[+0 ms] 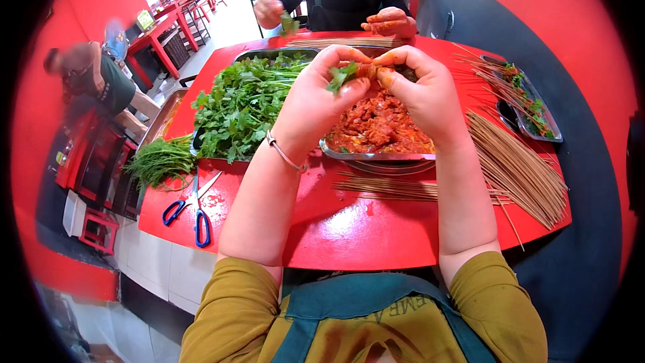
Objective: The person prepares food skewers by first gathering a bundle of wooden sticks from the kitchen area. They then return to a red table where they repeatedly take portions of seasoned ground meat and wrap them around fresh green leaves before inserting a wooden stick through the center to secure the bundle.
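Over a metal tray [378,157] of red-marinated meat pieces [380,123], my two hands meet fingertip to fingertip. My left hand [327,78] pinches a small red meat piece [366,70] together with a green coriander sprig [342,76], whose leaf sticks out below the thumb. The fingers of my right hand [426,85] grip the other side of the same piece, red marinade on their tips. How the piece wraps the stem is partly hidden by the fingers. A heap of leafy coriander [247,101] lies in a tray left of my hands.
Blue-handled scissors [194,209] lie partly spread at the front left, beside feathery green herbs [160,161]. Wooden skewers [519,166] fan out right; more skewers [393,186] lie before the meat tray. A tray of loaded skewers [534,106] stands far right. A co-worker [342,0] sits opposite, holding greens.
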The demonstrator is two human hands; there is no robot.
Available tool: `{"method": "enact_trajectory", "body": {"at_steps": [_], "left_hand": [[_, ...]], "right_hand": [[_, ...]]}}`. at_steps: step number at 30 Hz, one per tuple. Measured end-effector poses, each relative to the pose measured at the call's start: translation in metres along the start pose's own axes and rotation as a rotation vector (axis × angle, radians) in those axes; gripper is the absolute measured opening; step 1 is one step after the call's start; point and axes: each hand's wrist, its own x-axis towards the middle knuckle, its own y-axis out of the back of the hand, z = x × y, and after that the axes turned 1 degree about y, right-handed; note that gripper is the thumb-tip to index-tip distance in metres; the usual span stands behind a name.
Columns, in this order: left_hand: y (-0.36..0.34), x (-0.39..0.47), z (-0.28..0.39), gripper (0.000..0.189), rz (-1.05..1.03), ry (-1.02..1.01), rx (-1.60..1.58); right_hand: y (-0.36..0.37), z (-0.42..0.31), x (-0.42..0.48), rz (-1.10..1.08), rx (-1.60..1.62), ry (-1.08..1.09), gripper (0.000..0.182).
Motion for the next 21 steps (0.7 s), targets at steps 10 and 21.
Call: {"method": "enact_trajectory", "body": {"at_steps": [10, 21], "left_hand": [[0.005, 0.002, -0.006, 0.018, 0.038, -0.172, 0.294], [-0.003, -0.002, -0.001, 0.009, 0.223, -0.176, 0.357]], "right_hand": [[-0.006, -0.008, -0.001, 0.085, 0.136, -0.134, 0.013], [-0.012, -0.008, -0.003, 0.071, 0.005, -0.118, 0.013]]}}
